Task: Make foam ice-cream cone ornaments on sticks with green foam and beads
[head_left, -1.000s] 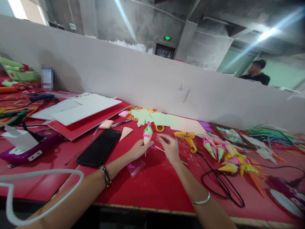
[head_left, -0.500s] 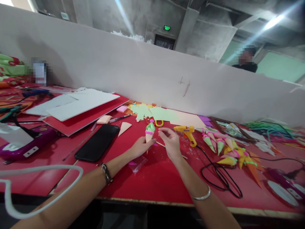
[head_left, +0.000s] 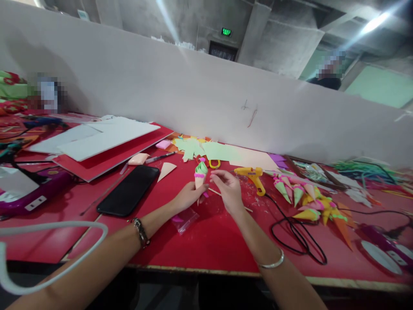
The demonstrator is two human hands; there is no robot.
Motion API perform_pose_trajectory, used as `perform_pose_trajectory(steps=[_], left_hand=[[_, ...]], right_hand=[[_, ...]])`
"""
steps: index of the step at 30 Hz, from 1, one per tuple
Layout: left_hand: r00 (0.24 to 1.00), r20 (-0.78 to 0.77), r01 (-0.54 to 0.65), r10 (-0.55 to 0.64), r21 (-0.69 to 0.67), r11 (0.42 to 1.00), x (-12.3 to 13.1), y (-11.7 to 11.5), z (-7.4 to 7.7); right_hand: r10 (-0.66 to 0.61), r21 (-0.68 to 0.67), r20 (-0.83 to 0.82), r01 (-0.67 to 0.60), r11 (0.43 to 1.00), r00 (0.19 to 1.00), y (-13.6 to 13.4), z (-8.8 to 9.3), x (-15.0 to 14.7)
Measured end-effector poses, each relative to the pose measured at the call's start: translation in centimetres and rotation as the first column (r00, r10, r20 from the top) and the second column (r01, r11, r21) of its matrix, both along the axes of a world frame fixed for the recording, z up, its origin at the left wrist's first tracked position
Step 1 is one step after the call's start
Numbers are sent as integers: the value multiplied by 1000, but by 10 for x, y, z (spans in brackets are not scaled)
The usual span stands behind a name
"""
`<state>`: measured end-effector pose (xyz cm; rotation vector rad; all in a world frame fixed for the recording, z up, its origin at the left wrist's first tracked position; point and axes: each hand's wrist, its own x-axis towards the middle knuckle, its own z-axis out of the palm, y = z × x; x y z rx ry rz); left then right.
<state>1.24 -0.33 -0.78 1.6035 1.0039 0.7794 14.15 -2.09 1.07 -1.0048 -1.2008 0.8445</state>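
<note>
My left hand (head_left: 189,194) is closed around a small paper ice-cream cone (head_left: 200,180). The cone stands nearly upright, peach below, with a green folded top, a pink fuzzy band and a pink ball at its tip. Just to its right, my right hand (head_left: 227,187) has thumb and fingertips pinched together, apart from the cone; anything in the pinch is too small to make out. A thin wooden stick (head_left: 215,191) lies behind the right hand. Below the left hand is a clear plastic bag (head_left: 186,221) with something purple in it.
A yellow glue gun (head_left: 253,175) with a black cord lies right of my hands, beside a pile of finished paper cones (head_left: 309,202). At left are a black phone (head_left: 129,191) and white boards (head_left: 109,137). Green paper sheets (head_left: 219,151) lie behind, before a white partition (head_left: 193,90).
The view has shifted slightly, and both hands and the cone appear a little further left. Their grip and spacing look nearly the same. The person beyond the partition has tilted slightly.
</note>
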Motion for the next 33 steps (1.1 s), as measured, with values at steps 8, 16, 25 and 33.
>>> perform_pose_trajectory(steps=[8,16,25,33], left_hand=[[999,18,51,-51,7,999,0,-1,2],[997,27,74,-75,38,997,0,-1,0],[995,-2,99,-99,57,993,-1,-3,0],[997,-8,77,-76,38,996,-1,-5,2]], right_hand=[[27,20,60,-28,999,998,-3,0,-4],[10,132,215,-39,990,977,-4,1,-4],[69,29,77,-71,997,995,-4,-2,-5],[131,-17,-4,-132,991,991,-1,-5,-2]])
